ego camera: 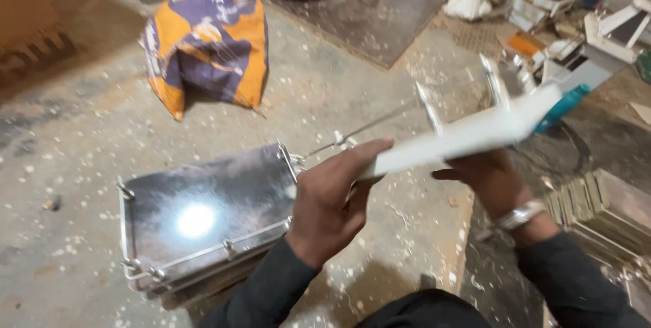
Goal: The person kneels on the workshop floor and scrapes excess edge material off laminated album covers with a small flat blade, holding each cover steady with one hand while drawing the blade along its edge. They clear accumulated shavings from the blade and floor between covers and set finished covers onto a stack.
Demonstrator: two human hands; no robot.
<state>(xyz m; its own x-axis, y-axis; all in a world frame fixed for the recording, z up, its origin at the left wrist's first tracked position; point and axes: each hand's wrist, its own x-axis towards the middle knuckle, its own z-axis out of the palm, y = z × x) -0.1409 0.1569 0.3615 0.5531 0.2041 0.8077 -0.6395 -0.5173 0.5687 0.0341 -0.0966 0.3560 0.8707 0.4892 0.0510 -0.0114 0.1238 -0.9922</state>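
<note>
The concrete floor [81,131] takes up most of the view, dusty and covered in white chips and shavings. Up at the top left of it sits an orange and purple sack [207,40], slumped and partly crumpled. Closer in, lower left, there's a dark glossy panel with a metal wire frame [203,216] lying flat on the floor, a bright light glare bouncing off its middle. Along the top right edge is a heap of white and orange offcuts and scraps [556,9], and at the right edge a stack of thin boards [610,213].

Then the main thing: a white flat board [468,135], held up in the air above the floor between both hands, tilted so its right end sits higher. A couple of shiny metal brackets [498,84] stick up from its far edge, a bit blurred. Just behind its right end a teal tool handle [566,104] pokes out.

The left hand [332,196] has its grip closed on the board's left end, thumb on top, fingers underneath. The right hand [491,179] is under the board's right part, fingers curled up against its underside, holding it; a metal wristwatch [519,216] is on that wrist. Both arms are in dark sleeves.
</note>
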